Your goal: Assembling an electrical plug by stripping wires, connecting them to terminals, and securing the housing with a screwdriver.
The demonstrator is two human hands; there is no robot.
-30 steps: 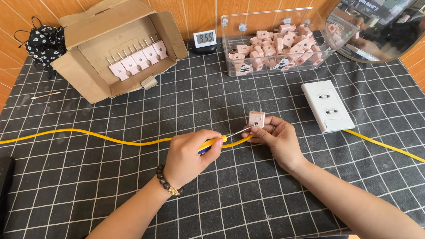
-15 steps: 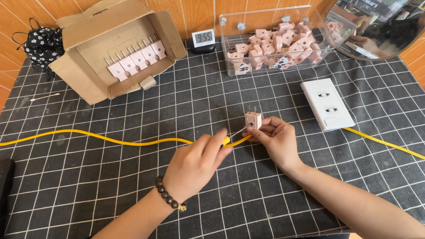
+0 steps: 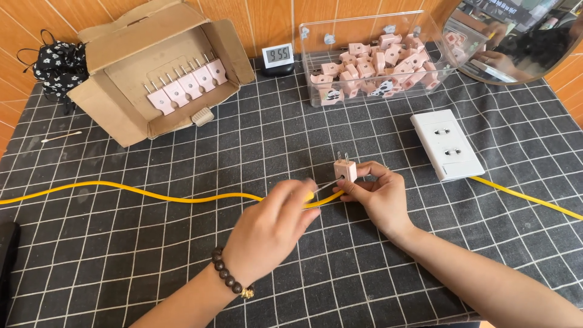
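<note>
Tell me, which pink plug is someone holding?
The pink plug pinched in the right hand, prongs up, near the yellow cable. The other plugs sit untouched in the cardboard box and the clear bin.

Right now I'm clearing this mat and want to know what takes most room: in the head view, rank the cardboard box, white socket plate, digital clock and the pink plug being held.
Largest to smallest:
1. cardboard box
2. white socket plate
3. digital clock
4. pink plug, held in the right hand

The clock sits farther back, so its lead over the plug is unsure.
</note>
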